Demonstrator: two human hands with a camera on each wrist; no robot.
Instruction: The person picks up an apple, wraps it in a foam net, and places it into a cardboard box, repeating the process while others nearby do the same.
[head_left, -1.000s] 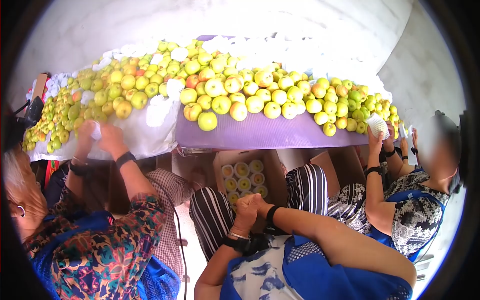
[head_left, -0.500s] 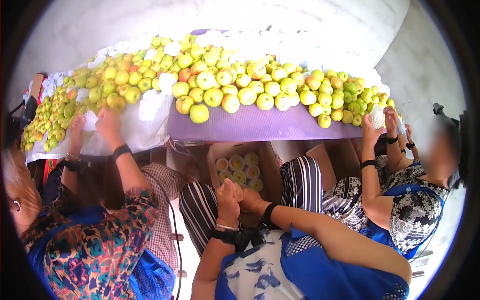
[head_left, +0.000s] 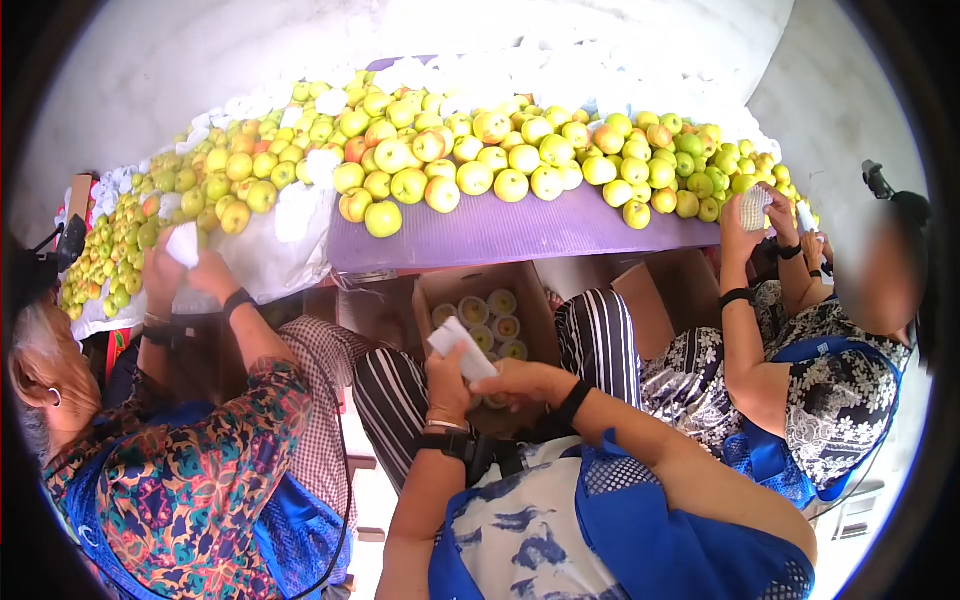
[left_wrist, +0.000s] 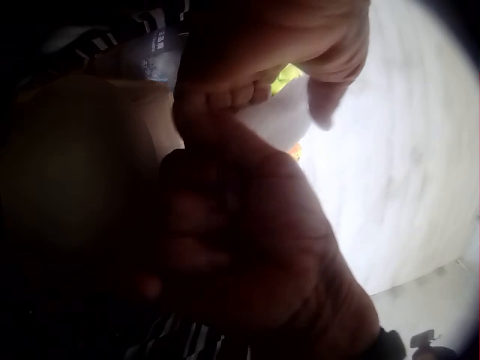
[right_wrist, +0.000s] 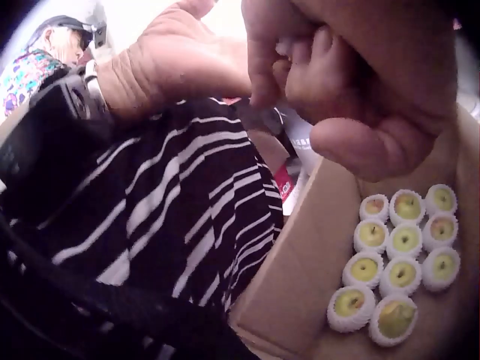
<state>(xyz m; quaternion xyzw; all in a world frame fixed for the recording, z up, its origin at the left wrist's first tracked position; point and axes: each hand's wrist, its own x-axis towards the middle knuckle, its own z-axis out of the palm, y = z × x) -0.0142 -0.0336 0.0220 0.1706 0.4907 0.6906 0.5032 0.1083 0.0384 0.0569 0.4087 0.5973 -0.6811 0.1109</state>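
Observation:
In the head view my left hand [head_left: 448, 388] grips a flat white foam fruit net [head_left: 460, 350], which sticks out above its fingers. My right hand [head_left: 520, 382] is close against it, fingertips at the net's lower end. From the left wrist, the pale net [left_wrist: 279, 120] shows between my left thumb and curled fingers, with my dark right hand [left_wrist: 255, 232] below. Seen from the right wrist, my right fingers and thumb are bent inward near my left palm [right_wrist: 180, 64]; what they pinch is hidden. Below the hands, an open cardboard box [right_wrist: 281, 292] contains netted apples [right_wrist: 405, 240] in rows.
Many yellow-green apples [head_left: 410, 185] lie heaped on a purple-covered table [head_left: 480, 238] ahead. White nets [head_left: 530, 75] are piled behind them. A person on the left [head_left: 190, 480] and one on the right [head_left: 840, 420] sit close, each handling white foam netting.
My hands were clasped together with no net showing. Now they have parted a little and the white foam net stands out of my left hand.

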